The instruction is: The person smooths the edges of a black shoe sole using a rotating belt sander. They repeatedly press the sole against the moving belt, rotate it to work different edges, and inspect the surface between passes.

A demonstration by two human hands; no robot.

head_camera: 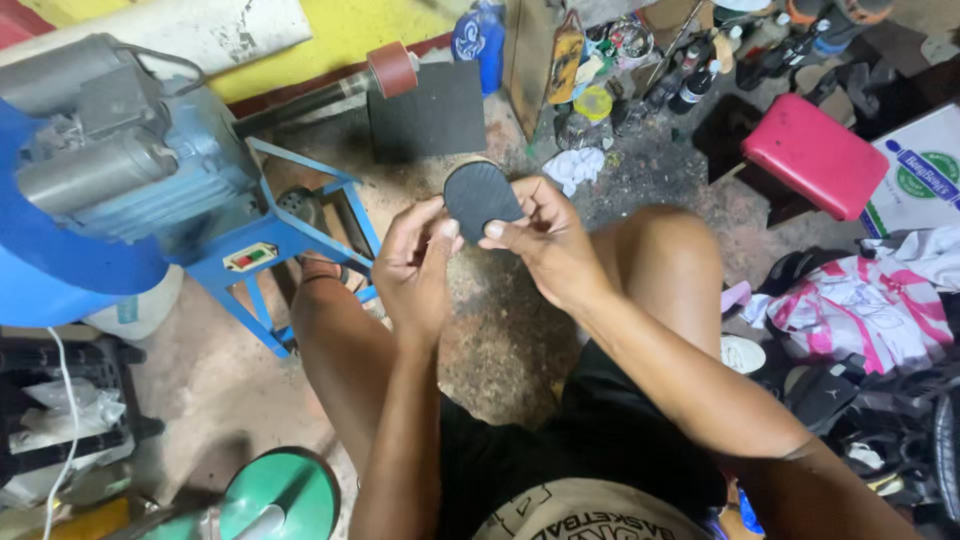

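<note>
A dark rubber heel piece point(480, 198), rounded at the top and flat, is held upright between both of my hands over my knees. My left hand point(415, 265) grips its lower left edge with the thumb pressed on its face. My right hand point(545, 240) pinches its right edge between thumb and fingers. I sit with bare knees apart above a stained concrete floor.
A blue motor-driven sanding machine point(130, 160) on a blue stand point(290, 250) sits to the left, with a red sanding drum point(392, 68) on its shaft. A red stool point(815, 152), bottles and clutter point(640, 60) lie ahead. Clothes and sandals point(860, 330) pile on the right. A green round lid point(285, 495) lies bottom left.
</note>
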